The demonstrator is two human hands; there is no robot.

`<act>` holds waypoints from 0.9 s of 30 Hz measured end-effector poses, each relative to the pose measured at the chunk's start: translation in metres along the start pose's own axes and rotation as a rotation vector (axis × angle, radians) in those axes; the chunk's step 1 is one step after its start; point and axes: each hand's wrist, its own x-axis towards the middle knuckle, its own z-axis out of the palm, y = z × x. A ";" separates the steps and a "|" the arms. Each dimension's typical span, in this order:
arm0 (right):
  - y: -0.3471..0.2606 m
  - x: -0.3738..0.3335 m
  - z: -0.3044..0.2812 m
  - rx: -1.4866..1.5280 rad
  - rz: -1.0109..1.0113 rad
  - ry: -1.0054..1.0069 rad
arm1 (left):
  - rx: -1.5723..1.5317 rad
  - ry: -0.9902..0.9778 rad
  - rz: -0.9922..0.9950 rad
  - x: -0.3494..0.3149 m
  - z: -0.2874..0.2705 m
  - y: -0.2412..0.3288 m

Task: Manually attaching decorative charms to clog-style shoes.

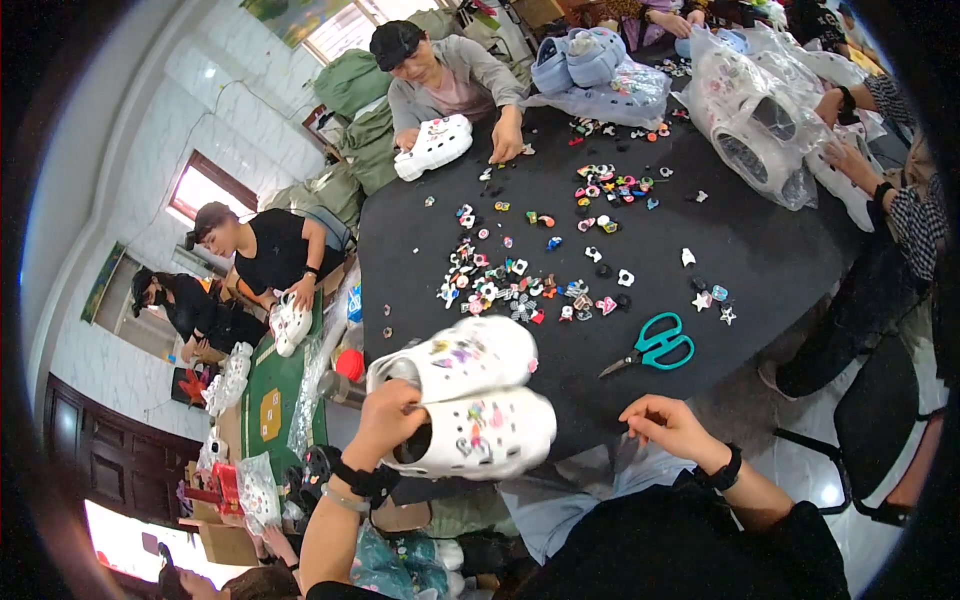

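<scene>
My left hand (pixel 392 415) grips a pair of white foam clogs (pixel 490 432) by their heel openings, holding them side by side over the near left edge of the black table. Colourful charms dot the uppers of both shoes, and their outlines are slightly blurred. My right hand (pixel 668 425) hovers near the table's front edge, its fingers loosely bent and apart, with nothing visible in them. Beyond it lie scissors (pixel 662 345) with teal handles, blades pointing left. Many small loose shoe charms (pixel 485 285) are scattered just beyond the clogs.
Across the black table (pixel 700 290), a co-worker handles a white clog (pixel 434 147). Blue clogs (pixel 580 60) and bagged shoes (pixel 760 120) occupy its far side. A green table (pixel 268 400) stands left, near a red-lidded jar (pixel 347 370). A black chair (pixel 880 430) is at right.
</scene>
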 end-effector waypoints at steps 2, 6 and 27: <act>0.002 0.004 0.000 0.013 -0.013 -0.015 | 0.023 -0.022 -0.368 -0.017 -0.009 -0.003; 0.000 0.011 0.006 -0.021 -0.025 -0.048 | 0.041 0.168 -0.624 -0.041 -0.016 -0.010; -0.024 0.029 0.015 -0.375 -0.150 0.010 | -0.236 0.316 -0.703 -0.119 -0.014 0.075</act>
